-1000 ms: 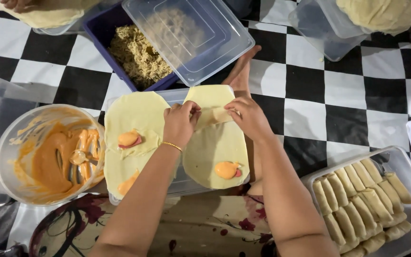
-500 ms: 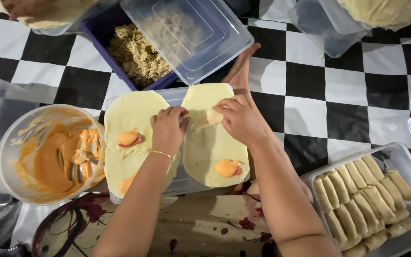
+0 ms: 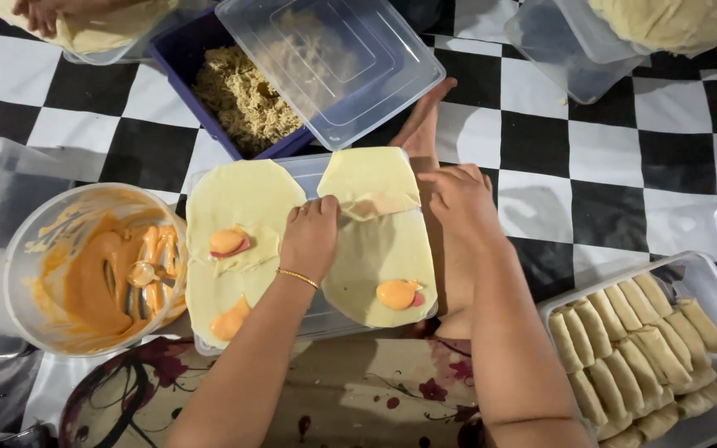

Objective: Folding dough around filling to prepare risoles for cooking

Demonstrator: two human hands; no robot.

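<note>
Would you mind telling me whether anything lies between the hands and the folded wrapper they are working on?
Nothing visible does: the left hand and right hand rest directly on the folded wrapper.

A black-and-white checkered floor covering [image 3: 591, 178] is spread under everything. Directly on it are set a sauce-smeared clear bowl [image 3: 93, 270], a purple box of noodles [image 3: 234, 95], a tray of rolls [image 3: 645, 348] and 1 clear lid [image 3: 317, 286] carrying wrappers.
</note>
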